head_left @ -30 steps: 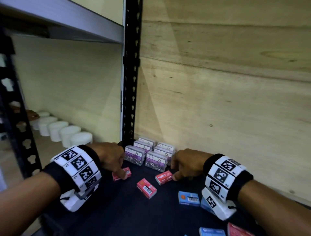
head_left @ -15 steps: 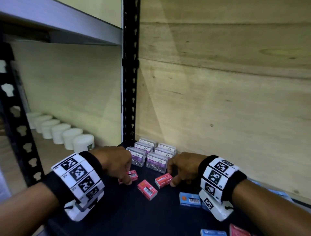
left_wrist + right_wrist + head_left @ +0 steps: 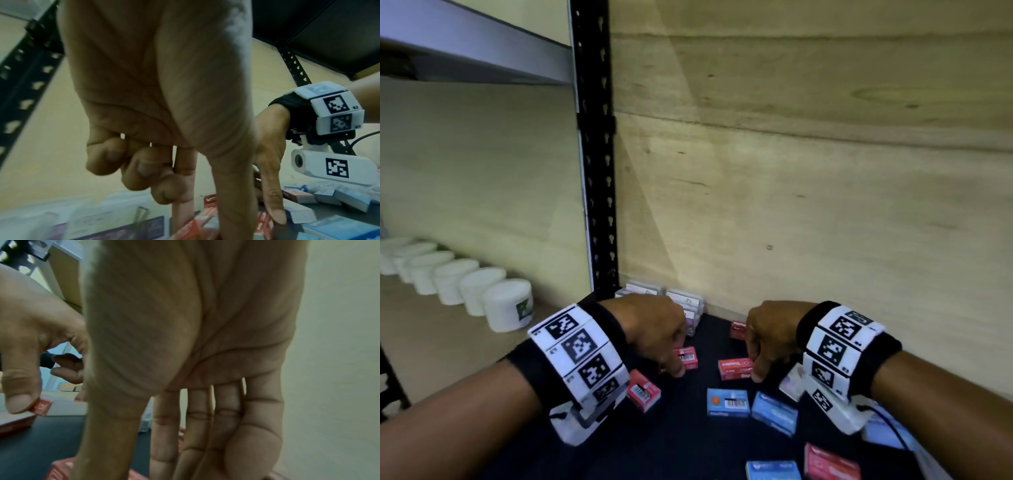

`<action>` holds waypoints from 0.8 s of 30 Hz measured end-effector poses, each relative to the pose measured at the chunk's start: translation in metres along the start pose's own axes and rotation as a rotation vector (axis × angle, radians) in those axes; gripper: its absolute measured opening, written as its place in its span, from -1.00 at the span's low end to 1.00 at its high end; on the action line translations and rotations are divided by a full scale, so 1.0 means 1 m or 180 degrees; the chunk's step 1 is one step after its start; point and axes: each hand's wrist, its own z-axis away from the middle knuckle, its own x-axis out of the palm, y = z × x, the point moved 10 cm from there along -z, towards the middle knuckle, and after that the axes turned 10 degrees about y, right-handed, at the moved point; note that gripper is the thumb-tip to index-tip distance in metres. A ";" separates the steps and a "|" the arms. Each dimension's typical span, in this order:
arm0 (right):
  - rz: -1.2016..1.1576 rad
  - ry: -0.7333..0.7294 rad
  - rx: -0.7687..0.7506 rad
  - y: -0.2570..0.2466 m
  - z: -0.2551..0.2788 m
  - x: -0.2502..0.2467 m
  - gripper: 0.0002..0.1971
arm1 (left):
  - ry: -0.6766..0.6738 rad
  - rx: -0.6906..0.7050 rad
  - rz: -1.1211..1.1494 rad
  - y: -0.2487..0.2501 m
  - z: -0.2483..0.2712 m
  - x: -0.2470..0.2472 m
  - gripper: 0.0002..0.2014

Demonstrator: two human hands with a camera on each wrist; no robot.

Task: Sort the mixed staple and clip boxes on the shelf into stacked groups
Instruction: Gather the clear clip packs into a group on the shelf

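Crowding: loose boxes lie scattered over the dark shelf in front of both hands, red ones nearer the middle, blue ones nearer the person.
Left hand: the left hand is curled downward, thumb and forefinger pinching a small red box with a barcode that sits on the shelf.
Right hand: the right hand reaches down with fingers fairly straight, its thumb on the near end of a red staples box and its fingers over the far side (pinching it or only pressing it, I cannot tell).
In the way: the left hand covers most of the clear clip boxes lined up against the plywood back wall; the right hand hides part of another small red box behind it.
Nearby loose boxes: a red barcode box lies under the left wrist; two blue boxes lie just beside each other below the right hand; a red box and a blue box sit at the near edge.
Clip boxes' contents: metal clips show dimly through the clear fronts in the left wrist view, blurred.
Neighbouring bay: beyond the black slotted upright, a row of white lidded tubs stands on the next shelf; their contents are hidden.
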 end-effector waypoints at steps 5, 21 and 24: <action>0.0144 0.0060 0.0193 0.035 0.006 0.003 -0.60 | -0.0026 0.0173 -0.0073 0.034 -0.033 0.000 -0.61; 0.0276 0.0387 0.0287 0.063 0.011 0.008 -0.57 | -0.0069 0.0155 -0.0204 0.054 -0.065 0.003 -0.53; 0.0333 0.0403 0.0309 0.062 0.015 0.002 -0.57 | -0.0001 0.0179 0.0000 0.045 -0.050 -0.010 -0.60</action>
